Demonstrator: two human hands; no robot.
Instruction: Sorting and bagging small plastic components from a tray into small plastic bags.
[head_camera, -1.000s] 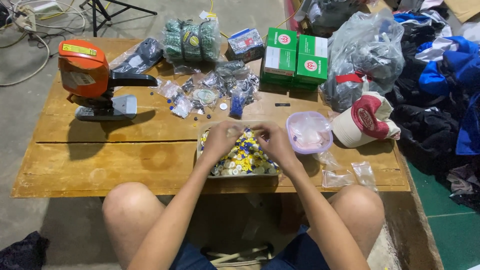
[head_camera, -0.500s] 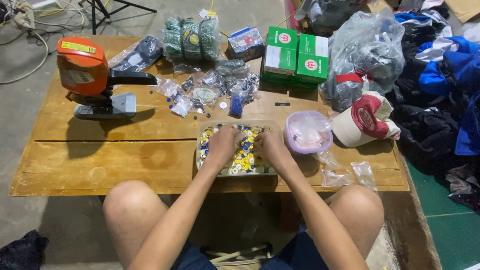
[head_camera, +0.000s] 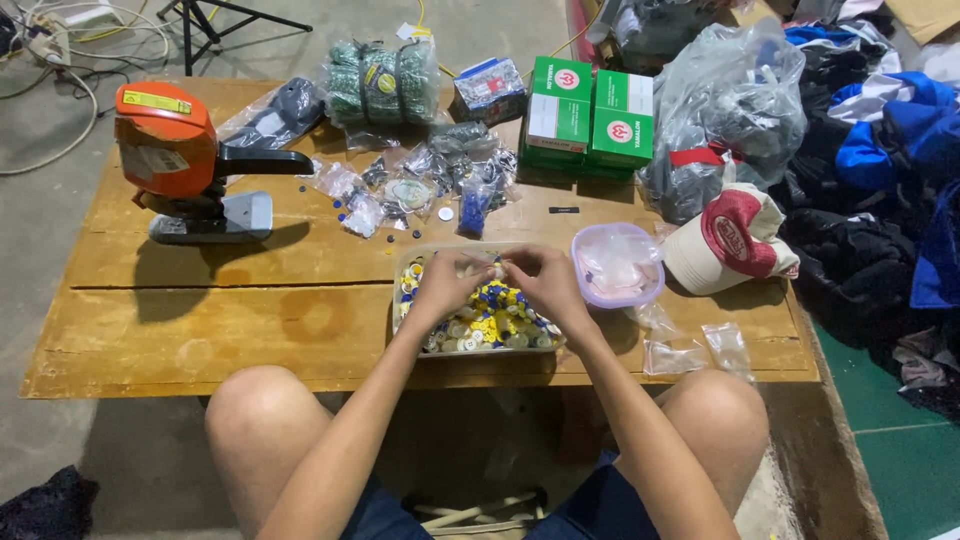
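A clear rectangular tray (head_camera: 402, 262) full of several small blue, yellow and white buttons (head_camera: 492, 325) sits at the near edge of a low wooden table (head_camera: 250, 290). Both hands hover over it with fingertips meeting. My left hand (head_camera: 447, 284) and my right hand (head_camera: 545, 283) pinch a small pale piece between them above the tray's far side. What the piece is cannot be made out.
An orange and grey press machine (head_camera: 180, 160) stands at the table's left. Small plastic bags (head_camera: 420, 185), green boxes (head_camera: 590, 120), a round clear container with a lilac rim (head_camera: 615, 265) and a red and white cap (head_camera: 735, 240) lie beyond and right. Clothes pile at the right.
Both hands dipped into the tray half a second ago, then rose and came together over its far side, fingertips now pinching a small piece.
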